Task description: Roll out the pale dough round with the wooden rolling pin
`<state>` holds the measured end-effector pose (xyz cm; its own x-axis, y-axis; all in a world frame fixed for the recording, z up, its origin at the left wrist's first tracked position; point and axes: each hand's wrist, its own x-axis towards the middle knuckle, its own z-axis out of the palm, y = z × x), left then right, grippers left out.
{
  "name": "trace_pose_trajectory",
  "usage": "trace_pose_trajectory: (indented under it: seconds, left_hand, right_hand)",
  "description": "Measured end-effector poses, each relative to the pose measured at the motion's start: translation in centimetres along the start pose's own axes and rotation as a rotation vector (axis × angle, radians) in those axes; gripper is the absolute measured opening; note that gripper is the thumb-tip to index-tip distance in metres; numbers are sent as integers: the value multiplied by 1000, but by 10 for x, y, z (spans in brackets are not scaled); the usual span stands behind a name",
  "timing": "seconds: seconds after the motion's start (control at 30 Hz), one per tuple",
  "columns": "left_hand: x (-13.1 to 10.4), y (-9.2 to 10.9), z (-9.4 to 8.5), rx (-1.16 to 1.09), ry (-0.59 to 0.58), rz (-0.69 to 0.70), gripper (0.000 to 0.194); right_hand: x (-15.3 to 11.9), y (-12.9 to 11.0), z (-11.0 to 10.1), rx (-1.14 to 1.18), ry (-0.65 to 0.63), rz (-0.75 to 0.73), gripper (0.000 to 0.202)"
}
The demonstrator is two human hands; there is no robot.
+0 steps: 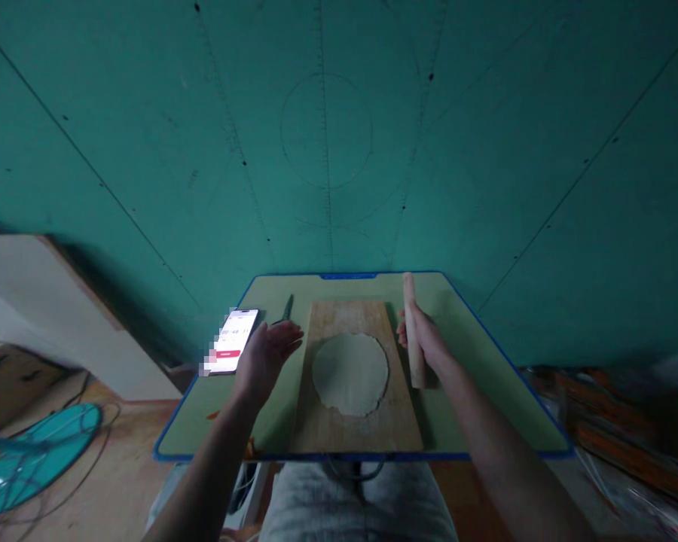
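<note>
A flat, roughly round sheet of dough [350, 374] lies on a wooden board [361, 436] in the middle of the table. To the right of the board, my right hand [423, 335] is wrapped round a wooden rolling pin [416, 361], which points away from me. My left hand [268, 354] is off the board's left side, with its fingers extended toward the board and nothing held in it. Close to that hand, on its left, is a phone [234, 342] with a lit screen. A dark pointed object [288, 307] rests just beyond my left hand, partly hidden by it.
The green table [486, 399] has a blue edge and stands against a green wall [339, 150]. White panels [79, 316] lean at the left, above a turquoise round object [39, 459] on the floor. Orange-brown pieces [627, 444] lie at the right.
</note>
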<state>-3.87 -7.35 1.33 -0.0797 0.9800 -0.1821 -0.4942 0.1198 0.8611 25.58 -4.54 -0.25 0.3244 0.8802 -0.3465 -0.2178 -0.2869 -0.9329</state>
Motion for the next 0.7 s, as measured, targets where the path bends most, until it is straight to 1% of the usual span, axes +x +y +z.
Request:
trace_pose_trajectory:
  seconds: [0.03,0.1,0.2,0.27,0.37,0.43,0.6,0.67,0.7]
  left_hand:
    - [-1,2,3,-105,15,-62,37]
    - [-3,7,8,-241,70,-147,42]
    - [-6,14,11,-322,117,-219,48]
    - [-6,19,10,-342,116,-217,47]
    - [-7,23,4,-370,112,-169,45]
    - [-8,24,0,-380,72,-149,47]
    - [-11,19,-9,-356,-122,-146,60]
    - [-11,16,-15,-300,-161,-108,65]
    - [-10,14,-19,-233,-174,-73,67]
  right_hand:
    - [0,0,0,15,6,6,33]
    - [-1,0,0,30,0,-2,33]
    - [-2,0,0,35,-6,-21,33]
    - [-3,0,0,24,-1,-23,34]
    - [-2,-1,0,5,10,-12,36]
    - [-1,0,-2,-1,6,-14,35]
    - [1,4,-4,11,-11,-33,33]
    - [1,4,-5,12,-6,-35,35]
    - [0,4,-5,6,-2,-37,36]
